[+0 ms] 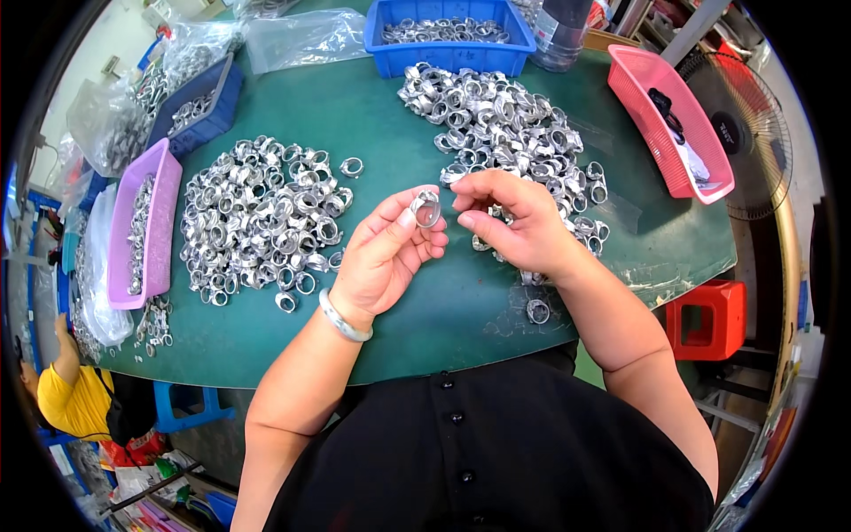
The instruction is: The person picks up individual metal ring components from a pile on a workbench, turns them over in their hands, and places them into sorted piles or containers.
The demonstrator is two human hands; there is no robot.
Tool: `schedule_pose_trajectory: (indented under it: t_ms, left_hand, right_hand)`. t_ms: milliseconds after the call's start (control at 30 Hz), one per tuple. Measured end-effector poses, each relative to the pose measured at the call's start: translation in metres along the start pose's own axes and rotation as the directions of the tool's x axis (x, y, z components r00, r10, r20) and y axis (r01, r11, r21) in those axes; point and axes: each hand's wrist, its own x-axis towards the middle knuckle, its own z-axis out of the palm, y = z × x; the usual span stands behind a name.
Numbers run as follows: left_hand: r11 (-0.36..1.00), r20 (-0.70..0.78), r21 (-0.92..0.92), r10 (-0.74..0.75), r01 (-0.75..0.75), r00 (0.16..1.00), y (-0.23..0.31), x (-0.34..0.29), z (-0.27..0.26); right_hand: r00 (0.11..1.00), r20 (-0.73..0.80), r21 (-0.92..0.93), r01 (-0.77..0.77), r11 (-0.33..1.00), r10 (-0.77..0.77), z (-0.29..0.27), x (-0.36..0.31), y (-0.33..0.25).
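Observation:
Over the middle of the green table (417, 328), my left hand (379, 253) pinches a silver metal ring (427, 210) between thumb and fingers. A pale bangle circles that wrist. My right hand (523, 217) is just right of the ring, thumb and forefinger bent toward each other with a gap between them, and I see nothing in them. One large heap of silver rings (257, 213) lies to the left. Another heap of silver rings (496, 111) spreads behind and under my right hand, which hides part of it. A single ring (538, 310) rests near the table's front edge.
A blue bin (452, 62) of rings stands at the back, beside a dark bottle (560, 35). Pink baskets stand at left (161, 222) and right (651, 133). Beyond are a fan (736, 133), a red stool (709, 319) and, far left, a person in yellow (75, 403).

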Motion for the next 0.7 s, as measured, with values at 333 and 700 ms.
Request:
schedule_pose_trajectory:
  t_ms: [333,700]
  left_hand:
    - [0.992,0.092,-0.128,0.006,0.006,0.996,0.0003,0.0013,-0.0022]
    - [0.993,0.124,-0.119,-0.003,0.018,0.992,0.0004,0.0017,-0.0039]
  right_hand:
    - [1.000,0.004,-0.046,0.015,0.999,-0.015,-0.0018,0.0010,-0.0013]
    - [1.000,0.015,-0.055,0.021,0.998,-0.020,-0.0021,0.0021,-0.0035]
